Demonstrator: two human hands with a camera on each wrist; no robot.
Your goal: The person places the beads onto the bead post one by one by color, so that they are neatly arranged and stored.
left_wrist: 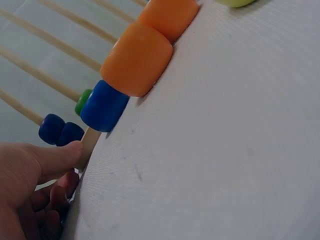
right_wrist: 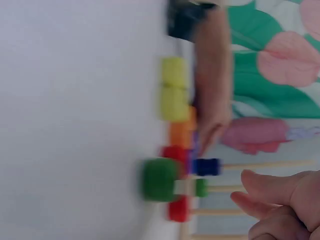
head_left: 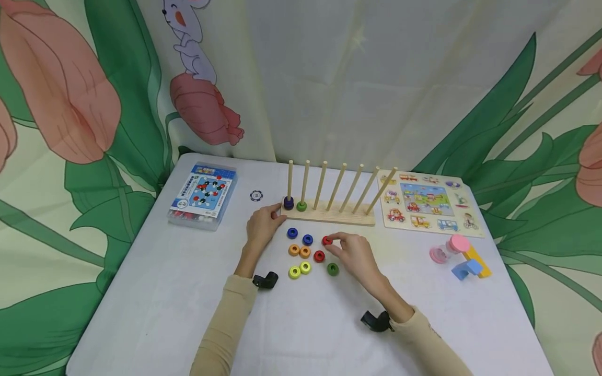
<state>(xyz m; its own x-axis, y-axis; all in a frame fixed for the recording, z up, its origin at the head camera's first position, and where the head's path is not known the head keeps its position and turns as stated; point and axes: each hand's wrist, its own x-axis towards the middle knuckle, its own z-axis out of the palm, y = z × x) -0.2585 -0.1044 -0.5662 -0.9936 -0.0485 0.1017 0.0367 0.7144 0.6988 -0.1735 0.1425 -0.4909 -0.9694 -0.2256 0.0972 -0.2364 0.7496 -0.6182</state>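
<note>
A wooden peg stand (head_left: 329, 213) holds a row of upright pegs, with dark blue rings (head_left: 288, 203) on the leftmost and a green ring (head_left: 301, 206) on the one beside it. My left hand (head_left: 263, 225) grips the stand's left end, its thumb (left_wrist: 65, 156) lying against the wood. Over a red ring (head_left: 326, 241) hovers my right hand (head_left: 355, 256); thumb and forefinger are slightly apart with nothing between them in the blurred right wrist view. Loose rings lie in front: another red ring (head_left: 319, 256), a green one (head_left: 333, 269), and blue (head_left: 308, 239), orange (head_left: 293, 250) and yellow (head_left: 294, 272) pairs.
A plastic case (head_left: 202, 196) with a molecule picture stands at the left, near a small printed round mark (head_left: 256, 196). At the right are a wooden picture puzzle (head_left: 428, 203), a pink sand timer (head_left: 449, 249), a blue block (head_left: 466, 269) and a yellow block (head_left: 478, 262).
</note>
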